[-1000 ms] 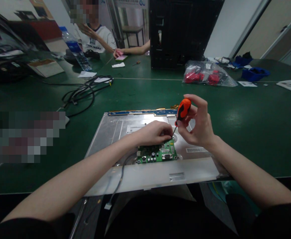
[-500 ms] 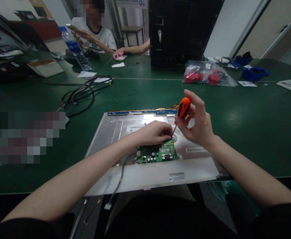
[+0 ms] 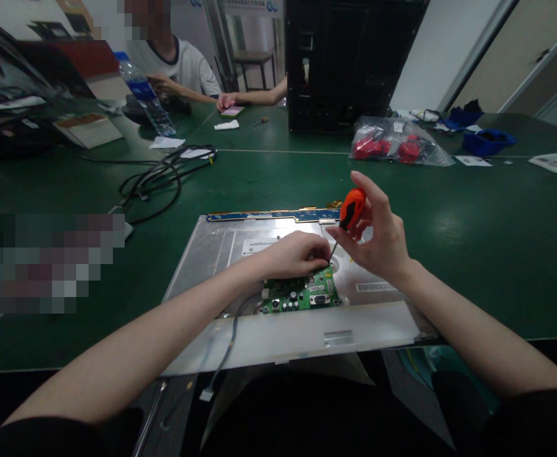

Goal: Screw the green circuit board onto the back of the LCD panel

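My right hand (image 3: 378,231) grips the orange-and-black handle of a screwdriver (image 3: 353,208) between thumb and fingers, with the index finger raised near its end. The thin shaft slants down to the upper right corner of a green circuit board (image 3: 301,295). At that corner my left hand (image 3: 301,254) is closed, its fingertips pinched beside the screwdriver's tip; whatever they hold is hidden. The board lies on the metal back of a flat display panel (image 3: 202,254). A blue strip board (image 3: 268,216) runs along the panel's far edge.
A grey cable (image 3: 234,330) hangs over the panel's near edge. Black cables (image 3: 164,171) lie coiled at left, near a water bottle (image 3: 147,98). At the back stand a large black case (image 3: 349,63) and a plastic bag with red items (image 3: 402,143). Another person sits across the green table (image 3: 488,241).
The screwdriver handle has turned and tilted slightly right, and my right thumb has slid left. My left hand stays put. The person opposite has leaned left and lowered a raised hand.
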Action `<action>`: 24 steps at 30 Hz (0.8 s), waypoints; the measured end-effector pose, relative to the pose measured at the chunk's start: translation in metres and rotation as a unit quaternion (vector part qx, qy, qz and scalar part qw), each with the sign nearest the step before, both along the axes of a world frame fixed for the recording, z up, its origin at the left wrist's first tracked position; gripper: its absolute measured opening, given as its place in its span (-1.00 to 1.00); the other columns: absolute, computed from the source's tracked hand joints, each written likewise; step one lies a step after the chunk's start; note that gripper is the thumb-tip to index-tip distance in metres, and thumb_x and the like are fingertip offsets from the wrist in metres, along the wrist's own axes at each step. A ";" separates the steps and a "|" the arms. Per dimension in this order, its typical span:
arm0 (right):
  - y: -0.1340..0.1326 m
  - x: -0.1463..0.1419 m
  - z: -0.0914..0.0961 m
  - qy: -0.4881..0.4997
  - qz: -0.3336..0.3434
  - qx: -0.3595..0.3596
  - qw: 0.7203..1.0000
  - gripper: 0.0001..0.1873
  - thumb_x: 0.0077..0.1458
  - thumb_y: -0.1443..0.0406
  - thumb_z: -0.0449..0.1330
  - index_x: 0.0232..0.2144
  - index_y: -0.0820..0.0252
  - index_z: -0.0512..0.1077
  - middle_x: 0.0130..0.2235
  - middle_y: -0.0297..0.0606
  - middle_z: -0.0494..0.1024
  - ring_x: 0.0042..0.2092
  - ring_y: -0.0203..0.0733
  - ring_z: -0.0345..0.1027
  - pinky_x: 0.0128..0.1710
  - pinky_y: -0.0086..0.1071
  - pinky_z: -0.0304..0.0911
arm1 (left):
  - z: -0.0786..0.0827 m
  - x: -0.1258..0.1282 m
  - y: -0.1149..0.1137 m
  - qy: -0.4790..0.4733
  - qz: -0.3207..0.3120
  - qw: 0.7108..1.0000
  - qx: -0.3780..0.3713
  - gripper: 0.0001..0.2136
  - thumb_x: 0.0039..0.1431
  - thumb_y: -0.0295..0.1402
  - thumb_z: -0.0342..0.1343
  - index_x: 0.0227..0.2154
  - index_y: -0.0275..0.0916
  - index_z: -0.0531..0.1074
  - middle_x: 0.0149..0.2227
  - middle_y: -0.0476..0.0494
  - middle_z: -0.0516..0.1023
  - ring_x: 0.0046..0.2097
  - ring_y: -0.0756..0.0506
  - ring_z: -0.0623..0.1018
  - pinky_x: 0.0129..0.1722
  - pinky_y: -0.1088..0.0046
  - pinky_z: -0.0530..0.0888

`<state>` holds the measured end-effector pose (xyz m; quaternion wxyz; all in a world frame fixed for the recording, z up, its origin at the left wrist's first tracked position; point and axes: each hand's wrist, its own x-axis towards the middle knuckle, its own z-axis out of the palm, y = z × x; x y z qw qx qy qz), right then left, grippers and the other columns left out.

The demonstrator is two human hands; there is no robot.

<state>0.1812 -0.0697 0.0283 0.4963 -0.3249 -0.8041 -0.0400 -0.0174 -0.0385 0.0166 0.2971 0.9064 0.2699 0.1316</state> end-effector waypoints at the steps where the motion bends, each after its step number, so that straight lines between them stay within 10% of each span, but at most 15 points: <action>1: 0.000 0.000 0.000 0.003 0.002 0.001 1.000 -0.30 0.31 0.13 0.23 0.36 -0.07 0.03 -0.36 -0.42 0.44 -0.57 -0.31 0.29 -0.67 -0.39 0.34 | 0.000 0.000 0.000 -0.002 0.000 1.000 -0.001 -0.95 0.19 -0.49 0.17 -0.33 -0.26 0.51 -0.35 -0.06 0.59 -0.34 -0.05 0.51 -0.29 0.46 0.38; 13: -0.001 0.000 -0.004 0.024 0.042 -0.001 0.999 -0.27 0.20 0.37 0.17 0.34 0.02 0.02 -0.34 -0.37 0.46 -0.44 -0.26 0.42 -0.63 -0.48 0.32 | 0.000 -0.001 0.001 -0.008 -0.011 1.000 -0.019 -0.94 0.21 -0.49 0.16 -0.29 -0.27 0.52 -0.36 -0.06 0.60 -0.33 -0.05 0.52 -0.28 0.46 0.37; 24: 0.001 0.000 -0.001 0.005 0.002 0.009 1.000 -0.28 0.28 0.15 0.28 0.33 -0.04 0.04 -0.42 -0.49 0.37 -0.58 -0.36 0.27 -0.69 -0.51 0.23 | 0.000 -0.001 0.001 0.002 -0.011 1.000 0.003 -0.97 0.21 -0.46 0.18 -0.33 -0.28 0.52 -0.35 -0.08 0.58 -0.34 -0.04 0.51 -0.31 0.47 0.35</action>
